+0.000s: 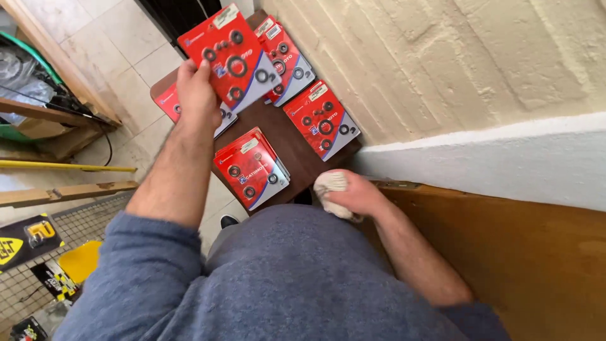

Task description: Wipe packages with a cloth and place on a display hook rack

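Note:
My left hand point(197, 88) is raised over a small dark brown table point(297, 155) and grips a red card pack of black rubber seal rings point(230, 53) by its lower left corner. My right hand point(350, 192) rests at the table's near right corner, closed around a crumpled whitish cloth point(331, 184). On the table lie more red seal packs: a stack point(252, 167) near the front, one point(322, 120) at the right, a stack point(285, 60) at the back, and one point(170, 101) partly hidden under my left hand.
A rough cream wall point(442, 57) with a white ledge point(505, 158) runs along the right, above a brown wooden panel point(536, 252). Tiled floor point(101, 44) lies to the left, with wooden planks point(63, 192), a wire mesh rack point(38, 265) and yellow-black items point(25, 240).

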